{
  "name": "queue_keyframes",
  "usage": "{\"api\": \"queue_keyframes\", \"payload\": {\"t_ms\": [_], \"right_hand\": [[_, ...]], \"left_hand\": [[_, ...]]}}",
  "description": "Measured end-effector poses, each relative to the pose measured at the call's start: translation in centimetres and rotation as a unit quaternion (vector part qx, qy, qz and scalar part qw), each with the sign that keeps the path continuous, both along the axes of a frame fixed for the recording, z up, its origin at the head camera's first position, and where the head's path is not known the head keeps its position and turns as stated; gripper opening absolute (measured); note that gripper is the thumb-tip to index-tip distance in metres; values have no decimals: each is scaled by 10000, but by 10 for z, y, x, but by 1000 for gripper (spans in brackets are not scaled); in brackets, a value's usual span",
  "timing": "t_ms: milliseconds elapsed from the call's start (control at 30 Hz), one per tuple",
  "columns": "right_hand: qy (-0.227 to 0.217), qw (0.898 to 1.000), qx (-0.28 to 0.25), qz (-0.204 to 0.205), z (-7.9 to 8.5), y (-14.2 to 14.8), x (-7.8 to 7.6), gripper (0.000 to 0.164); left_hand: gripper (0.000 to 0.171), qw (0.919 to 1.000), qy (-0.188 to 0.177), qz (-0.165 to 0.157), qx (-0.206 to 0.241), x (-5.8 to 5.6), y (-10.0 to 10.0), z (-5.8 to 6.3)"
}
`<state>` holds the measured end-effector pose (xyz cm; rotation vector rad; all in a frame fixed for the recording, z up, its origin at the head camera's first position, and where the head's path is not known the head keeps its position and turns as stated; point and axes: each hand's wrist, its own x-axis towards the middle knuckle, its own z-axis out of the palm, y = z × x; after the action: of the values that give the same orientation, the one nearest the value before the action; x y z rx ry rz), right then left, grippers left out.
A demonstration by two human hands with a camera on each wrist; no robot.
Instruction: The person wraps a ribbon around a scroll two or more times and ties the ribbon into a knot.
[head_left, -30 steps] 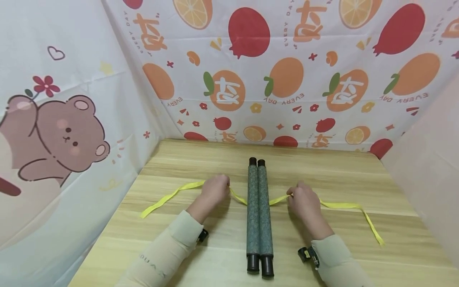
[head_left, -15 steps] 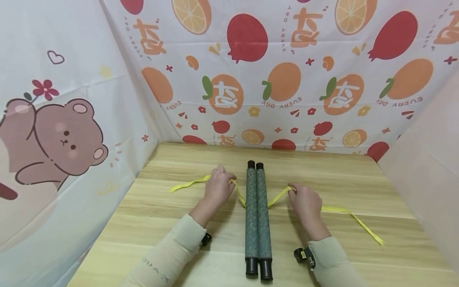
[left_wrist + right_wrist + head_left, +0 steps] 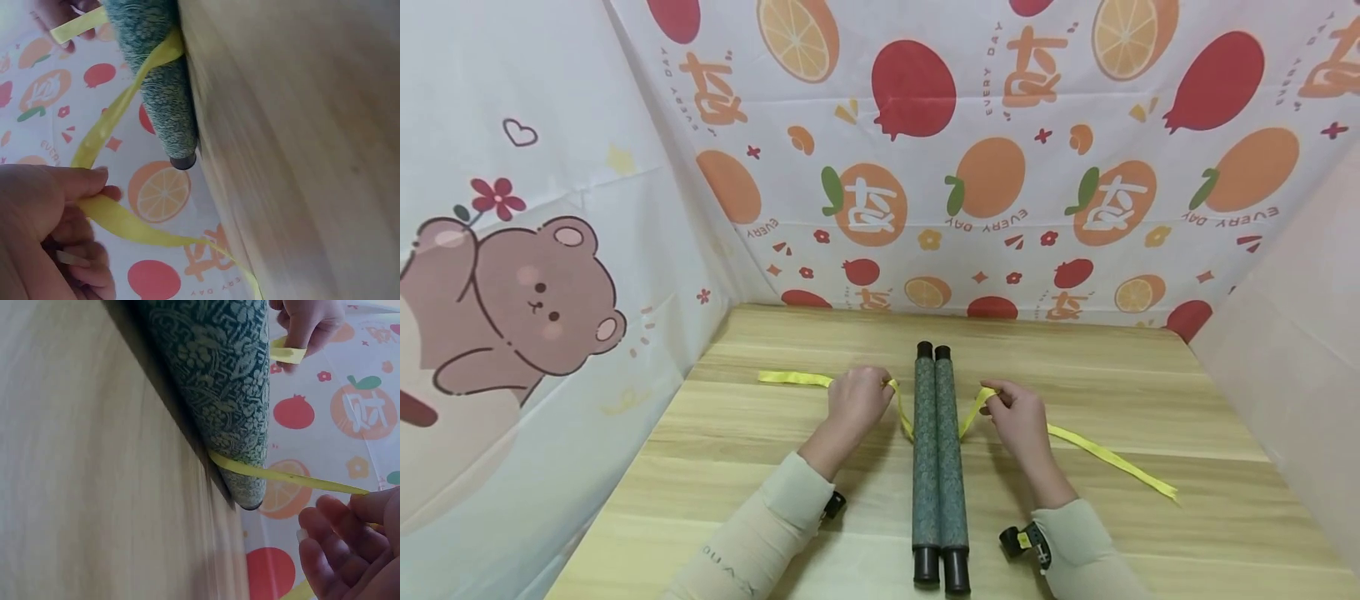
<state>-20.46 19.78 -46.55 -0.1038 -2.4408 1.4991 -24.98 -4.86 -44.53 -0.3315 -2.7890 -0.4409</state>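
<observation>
Two rolled green patterned scroll ends [image 3: 938, 450] with dark knobs lie side by side on the table. A yellow ribbon [image 3: 1108, 457] passes beneath them and comes up on both sides. My left hand [image 3: 859, 400] pinches the ribbon left of the rolls; in the left wrist view the thumb and finger grip the ribbon [image 3: 134, 226], with its tail hanging beyond. On the other side my right hand [image 3: 1018, 421] pinches the ribbon between thumb and finger, its other fingers loosely bent. The right wrist view shows the ribbon [image 3: 300, 480] stretched from the roll [image 3: 212, 381] to that hand [image 3: 356, 540].
The wooden table [image 3: 760, 329] meets a fruit-printed cloth [image 3: 925, 192] at the back. A bear-printed cloth [image 3: 542, 292] hangs along the left, and a pale cloth [image 3: 1300, 358] along the right.
Both ribbon ends have been drawn inward and raised off the table near the rolls. The right hand has come closer to the rolls; the left tail lies farther up the table.
</observation>
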Motion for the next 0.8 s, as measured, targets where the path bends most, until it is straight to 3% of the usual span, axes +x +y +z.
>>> {"api": "queue_keyframes", "payload": {"t_ms": [100, 200, 267, 333, 433, 567, 733, 800], "right_hand": [[33, 9996, -276, 99, -2, -3, -1, 23], [109, 9968, -740, 294, -2, -5, -3, 21], [211, 9934, -1032, 458, -1, -7, -3, 21], [356, 9900, -1226, 603, -1, -8, -4, 22], [552, 9865, -1333, 780, -1, -10, -5, 26], [714, 9816, -1480, 972, 0, -12, -6, 32], [857, 9768, -1554, 1199, 7, -16, -4, 44], [911, 9762, -1475, 1302, 17, -18, 1, 48]], "left_hand": [[19, 10000, 18, -4, -1, 0, 0, 0], [26, 9993, -153, -100, 324, 1, 0, 0], [25, 9937, -560, -281, 930, 1, 1, 1], [22, 9788, -1026, -487, 1707, 0, 1, 1], [21, 9439, -1543, -726, 2830, 0, 2, 2], [31, 8968, -1793, -1177, 3870, -1, 5, 4], [40, 8005, -2487, -1692, 5184, 0, 9, 13], [39, 7721, -2713, -1786, 5462, 2, 11, 18]]}}
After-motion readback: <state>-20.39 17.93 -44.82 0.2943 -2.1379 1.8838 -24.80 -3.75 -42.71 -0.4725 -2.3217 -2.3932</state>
